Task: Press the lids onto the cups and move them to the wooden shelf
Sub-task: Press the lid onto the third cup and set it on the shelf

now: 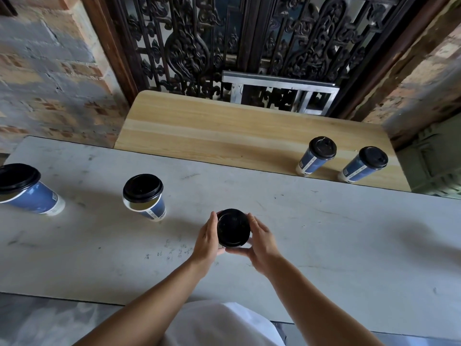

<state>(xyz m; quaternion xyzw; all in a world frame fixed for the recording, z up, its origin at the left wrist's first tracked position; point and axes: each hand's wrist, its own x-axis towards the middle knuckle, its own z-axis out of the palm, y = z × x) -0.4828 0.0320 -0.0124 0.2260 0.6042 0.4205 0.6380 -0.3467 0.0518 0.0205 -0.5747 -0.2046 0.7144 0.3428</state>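
Five blue paper cups with black lids are in view. One cup (233,229) stands on the grey table (324,233), near the person and about in the middle. We look straight down on it, so mostly its black lid (233,218) shows. The left hand (207,236) curls round the left side of this cup. The right hand (262,239) curls round the right side, with its thumb along the near edge of the lid. Both hands touch the cup and hold it between them. I cannot tell how hard they press.

Two more cups stand on the table to the left. The edge cup (27,193) is at the far left of the view. The next cup (144,196) is between it and the held one, well apart from both. Each has a lid on top, and a pale band shows just under each lid.

Past the far edge of the table lies the wooden shelf (212,131). Two shelf cups stand on its right end, one (318,156) to the left and one (365,164) to the right. They are near each other but not touching, and both have lids on.

Behind the shelf is a dark carved screen (199,46) with a metal frame (279,88) in front of it. Brick walls (37,71) stand on both sides.
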